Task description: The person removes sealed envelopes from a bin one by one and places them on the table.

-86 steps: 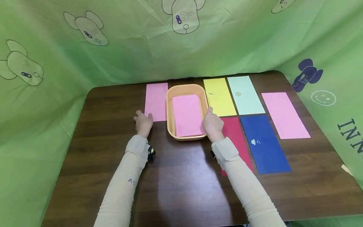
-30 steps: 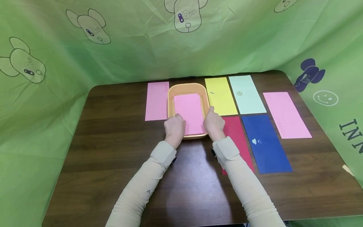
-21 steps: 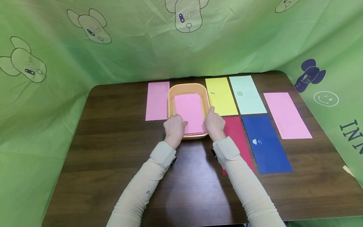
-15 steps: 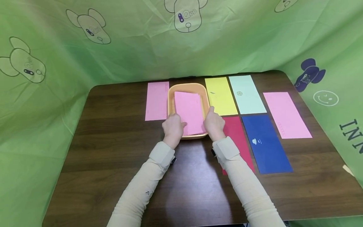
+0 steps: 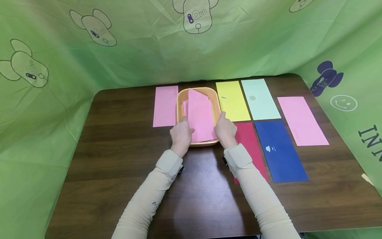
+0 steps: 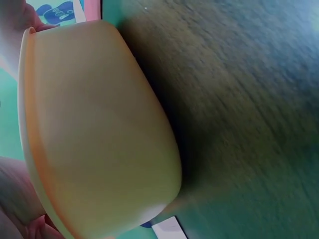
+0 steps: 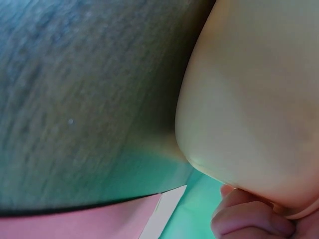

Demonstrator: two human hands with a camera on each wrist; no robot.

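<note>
A peach plastic basket point(image 5: 198, 144) stands at the table's back centre with pink envelopes inside. My left hand point(image 5: 180, 135) is at its front left corner, pinching the top pink envelope point(image 5: 199, 116), whose left edge tilts up above another pink envelope point(image 5: 185, 108). In the left wrist view, the left hand point(image 6: 20, 199) is beside the basket's rim, its fingertips hidden. My right hand point(image 5: 225, 132) grips the basket's right rim near the front. The right wrist view has that right hand's curled fingers point(image 7: 249, 219) against the basket wall point(image 7: 254, 99).
Left of the basket lies a pink envelope point(image 5: 165, 106). To its right are yellow point(image 5: 234, 101), mint point(image 5: 260, 99), red point(image 5: 250, 142), blue point(image 5: 279, 151) and pink point(image 5: 302, 121) envelopes. A green printed curtain point(image 5: 143, 63) surrounds the brown table point(image 5: 119, 149).
My left hand has moved from the left pink envelope to the basket. Lately the top envelope inside has risen and tilted up at its left edge. The right hand stays on the rim.
</note>
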